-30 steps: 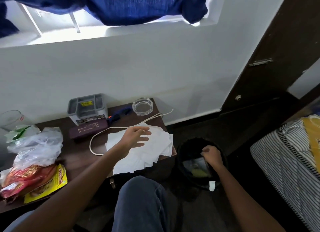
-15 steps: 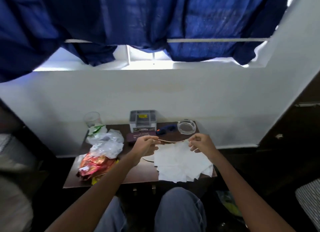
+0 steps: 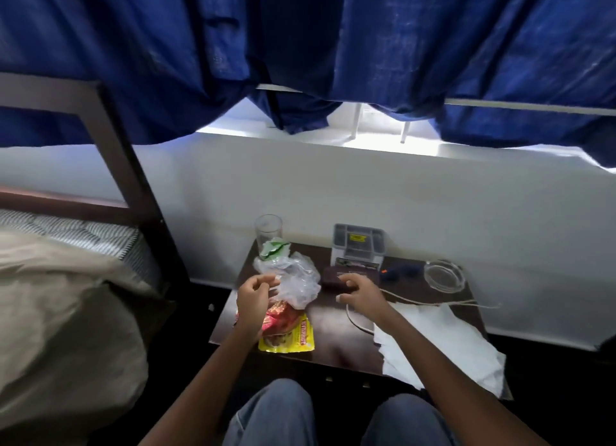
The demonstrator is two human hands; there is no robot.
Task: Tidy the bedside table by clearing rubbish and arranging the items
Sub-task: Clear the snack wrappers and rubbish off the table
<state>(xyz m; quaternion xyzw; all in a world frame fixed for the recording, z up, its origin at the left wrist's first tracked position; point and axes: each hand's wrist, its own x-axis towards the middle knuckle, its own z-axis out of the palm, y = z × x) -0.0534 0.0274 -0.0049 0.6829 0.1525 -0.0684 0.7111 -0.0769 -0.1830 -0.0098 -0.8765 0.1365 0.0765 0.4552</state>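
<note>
Glass [image 3: 268,229], organiser [image 3: 358,245] and ashtray [image 3: 444,275] line table's [image 3: 333,339] back edge.

Bare wood on the table [image 3: 333,332] runs centre to 6 o'clock, btwn snack packets [image 3: 288,329] at 8 and papers [image 3: 443,342] at 4. Plastic bag [image 3: 296,279] w/ glass [image 3: 268,229] block 10–11. Grey box [image 3: 358,245] and dark case [image 3: 331,275] at 12, ashtray [image 3: 443,275] at 2. Cord [image 3: 466,303] crosses at 3.

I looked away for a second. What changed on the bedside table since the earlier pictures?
Both hands let go of the cord. The left hand moved left to the plastic bag; the right hand reached the maroon case. The papers, glass and wrappers stayed put.
</note>
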